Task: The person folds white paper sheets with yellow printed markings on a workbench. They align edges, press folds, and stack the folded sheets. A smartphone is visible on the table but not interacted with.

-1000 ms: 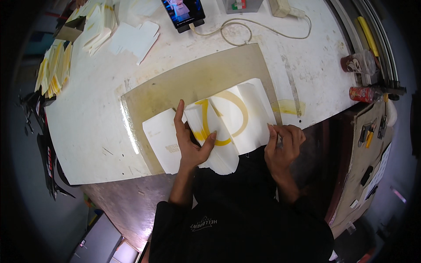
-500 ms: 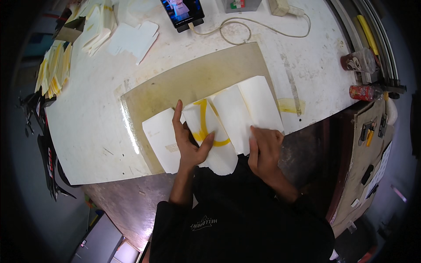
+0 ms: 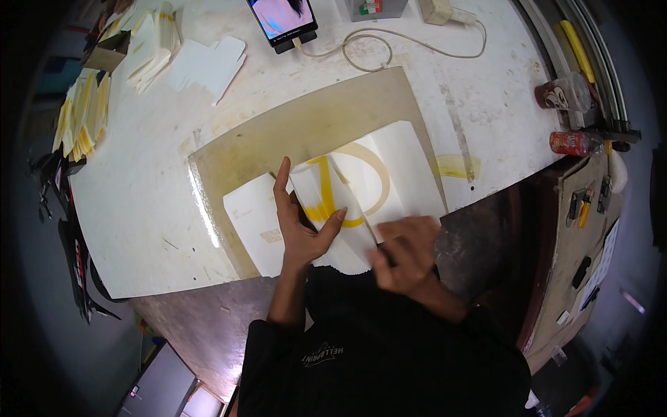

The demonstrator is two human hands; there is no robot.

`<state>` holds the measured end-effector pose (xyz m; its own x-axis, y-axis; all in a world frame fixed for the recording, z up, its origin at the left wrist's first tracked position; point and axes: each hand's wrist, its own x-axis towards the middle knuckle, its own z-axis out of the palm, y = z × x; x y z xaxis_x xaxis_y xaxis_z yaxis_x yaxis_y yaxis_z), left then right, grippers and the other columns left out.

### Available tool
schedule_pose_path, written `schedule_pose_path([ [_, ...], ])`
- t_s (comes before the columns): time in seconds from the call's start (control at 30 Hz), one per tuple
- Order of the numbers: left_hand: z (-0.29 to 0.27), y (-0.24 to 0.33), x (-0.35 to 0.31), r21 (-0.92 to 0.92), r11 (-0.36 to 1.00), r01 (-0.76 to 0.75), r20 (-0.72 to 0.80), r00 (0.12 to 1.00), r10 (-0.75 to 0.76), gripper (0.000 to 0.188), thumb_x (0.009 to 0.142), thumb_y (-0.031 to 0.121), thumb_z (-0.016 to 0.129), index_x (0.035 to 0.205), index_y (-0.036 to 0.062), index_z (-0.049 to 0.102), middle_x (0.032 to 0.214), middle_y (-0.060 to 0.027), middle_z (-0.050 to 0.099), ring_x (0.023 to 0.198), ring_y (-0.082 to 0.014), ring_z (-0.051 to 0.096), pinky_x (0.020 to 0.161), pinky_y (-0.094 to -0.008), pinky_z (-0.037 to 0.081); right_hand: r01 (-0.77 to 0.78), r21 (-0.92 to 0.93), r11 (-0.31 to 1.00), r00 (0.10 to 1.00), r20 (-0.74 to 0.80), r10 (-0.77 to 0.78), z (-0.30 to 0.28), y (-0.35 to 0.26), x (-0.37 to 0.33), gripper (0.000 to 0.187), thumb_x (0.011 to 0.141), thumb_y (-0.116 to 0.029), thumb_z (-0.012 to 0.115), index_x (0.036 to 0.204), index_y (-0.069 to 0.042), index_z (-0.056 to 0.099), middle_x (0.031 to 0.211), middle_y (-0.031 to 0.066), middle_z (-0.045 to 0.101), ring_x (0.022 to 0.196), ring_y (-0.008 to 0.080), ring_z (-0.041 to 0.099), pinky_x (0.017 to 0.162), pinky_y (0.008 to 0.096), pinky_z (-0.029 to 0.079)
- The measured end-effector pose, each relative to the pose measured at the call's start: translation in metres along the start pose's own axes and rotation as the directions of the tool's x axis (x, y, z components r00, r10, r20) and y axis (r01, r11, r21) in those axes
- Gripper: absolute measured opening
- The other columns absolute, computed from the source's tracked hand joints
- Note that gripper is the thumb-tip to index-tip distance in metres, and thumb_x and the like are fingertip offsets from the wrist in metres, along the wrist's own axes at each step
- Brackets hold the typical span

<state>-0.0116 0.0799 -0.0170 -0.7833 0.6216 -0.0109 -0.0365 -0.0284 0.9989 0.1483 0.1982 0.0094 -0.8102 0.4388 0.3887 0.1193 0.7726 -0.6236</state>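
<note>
Spread across a tan cutting mat [image 3: 278,132] lies a creased white paper sheet [image 3: 417,156], with folded panels rising from it. A yellow strip [image 3: 325,184] runs along the middle panel, and a curved tan band [image 3: 384,177] shows on the panel to its right. My left hand [image 3: 304,226] rests on the middle panel, index finger stretched out and thumb lying across the yellow strip. Some of its other fingers are hidden. Close to the sheet's near right edge, my right hand [image 3: 410,254] is smeared by motion, its fingers bent; whether it holds anything is unclear.
A lit phone [image 3: 281,24] on a stand, with a cable [image 3: 354,45], stands at the far side. Stacked folded paper pieces [image 3: 87,111] and a flat white cut-out [image 3: 208,66] lie left. A plastic cup [image 3: 564,94] and a red-labelled bottle [image 3: 575,144] stand right.
My right hand has moved left and nearer to me from the sheet's right panel. The curved tan band now shows there. My left hand stays nearly in place.
</note>
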Motion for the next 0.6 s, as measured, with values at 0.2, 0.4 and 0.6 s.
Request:
schedule_pose_path([
  [0.2,-0.002,0.001,-0.003,0.044,0.999,-0.003,-0.023,1.0,0.004,0.101,0.079,-0.003,0.071,0.158,0.0054,0.008,0.122,-0.0213,0.06,0.108,-0.0259,0.064,0.094,-0.0376,0.052,-0.295,-0.399,0.868,0.943,-0.266,0.198,-0.013,0.034,0.009,0.031,0.084,-0.017,0.078,0.106,0.002,0.069,0.099,0.0118,0.064,0.092,0.0259,0.058,0.09,0.0424,0.036],
  [0.4,-0.001,0.001,-0.003,0.033,0.999,0.007,-0.027,1.0,-0.006,0.101,0.08,-0.002,0.071,0.158,0.005,0.008,0.121,-0.0219,0.06,0.108,-0.026,0.064,0.095,-0.0375,0.052,-0.371,-0.125,0.92,0.884,-0.351,0.309,-0.009,0.039,0.005,0.033,0.082,-0.01,0.08,0.109,0.001,0.066,0.099,0.0129,0.065,0.089,0.0268,0.059,0.089,0.0426,0.04],
  [0.6,-0.001,0.0,-0.004,0.039,0.999,0.003,-0.037,0.999,-0.002,0.1,0.08,-0.001,0.071,0.158,0.0046,0.008,0.121,-0.0223,0.06,0.107,-0.026,0.065,0.095,-0.0375,0.052,-0.445,-0.146,0.883,0.86,-0.346,0.376,-0.012,0.037,0.015,0.027,0.082,-0.007,0.08,0.104,0.0,0.067,0.093,0.0106,0.066,0.083,0.0243,0.06,0.085,0.0378,0.041],
])
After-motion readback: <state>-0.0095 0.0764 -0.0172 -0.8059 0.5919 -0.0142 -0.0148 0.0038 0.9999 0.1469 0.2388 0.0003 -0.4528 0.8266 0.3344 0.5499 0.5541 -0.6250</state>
